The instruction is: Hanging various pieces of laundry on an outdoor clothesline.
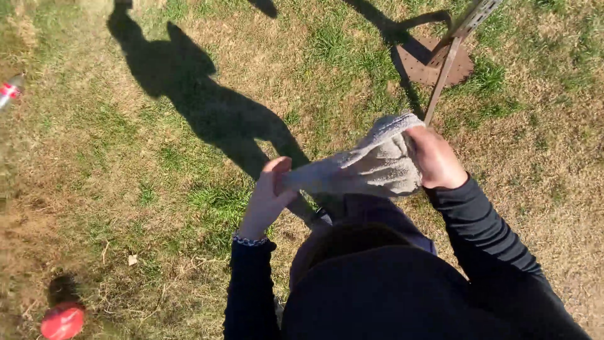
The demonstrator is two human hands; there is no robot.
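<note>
**Stretching the cloth taut**

My left hand [267,195] pinches one corner of the pale grey, nubby terry cloth [365,167] with closed fingers; my right hand [434,157] bunches the other end. I'd judge even tension matters, above the grass [126,157].

Soft, nubby grey cloth towel [371,164], rusty matt metal stand [440,63], smooth glossy red ball [62,320], dry rough grass [126,157]
</note>
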